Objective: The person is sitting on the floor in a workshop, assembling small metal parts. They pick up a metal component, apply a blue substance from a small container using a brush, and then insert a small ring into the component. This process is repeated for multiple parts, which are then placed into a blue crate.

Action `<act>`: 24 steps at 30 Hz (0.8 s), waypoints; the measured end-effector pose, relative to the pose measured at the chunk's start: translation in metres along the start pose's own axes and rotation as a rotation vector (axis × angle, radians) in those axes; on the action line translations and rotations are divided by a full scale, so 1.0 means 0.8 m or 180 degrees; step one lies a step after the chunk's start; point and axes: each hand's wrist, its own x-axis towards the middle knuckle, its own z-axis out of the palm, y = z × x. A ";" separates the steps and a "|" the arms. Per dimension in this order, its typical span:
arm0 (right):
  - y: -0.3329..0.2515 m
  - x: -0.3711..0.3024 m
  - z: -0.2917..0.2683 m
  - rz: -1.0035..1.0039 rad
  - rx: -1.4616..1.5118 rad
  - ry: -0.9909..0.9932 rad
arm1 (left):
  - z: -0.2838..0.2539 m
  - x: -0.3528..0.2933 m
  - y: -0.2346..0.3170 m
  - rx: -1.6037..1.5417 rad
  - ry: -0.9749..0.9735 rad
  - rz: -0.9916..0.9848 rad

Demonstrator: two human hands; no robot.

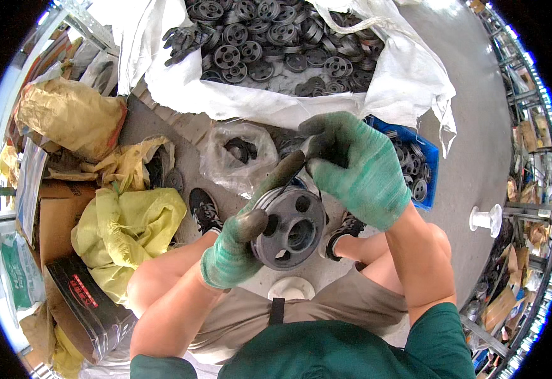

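My left hand [241, 243], in a green glove with dark, worn fingers, is closed around a short stack of dark grey pulley wheels [287, 216]. The front wheel faces up, showing a hollow hub and round holes. Just above the stack, my right hand [358, 167], in a matching glove, has its fingers pinched together. A thin dark cord [318, 188] runs from those fingers toward the stack; its far end is hidden.
Beyond my hands, a large white woven sack [257, 104] lies spread with many loose wheels. A blue crate [430, 201] of wheels stands to the right. A clear plastic bag [216, 161] lies ahead. Yellow sacks [124, 221] and boxes crowd the left; shelving [528, 211] lines the right.
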 end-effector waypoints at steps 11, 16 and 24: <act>0.012 -0.015 -0.023 -0.0859 -0.0334 -0.0781 | -0.024 -0.013 -0.004 0.0397 -0.0185 0.0558; 0.006 0.000 -0.003 -0.1600 -0.0881 -0.1067 | -0.027 -0.023 0.017 0.0986 -0.0197 0.0677; -0.004 0.038 0.072 -0.2210 -0.1047 -0.0137 | -0.070 -0.016 0.074 0.0710 0.0660 0.1286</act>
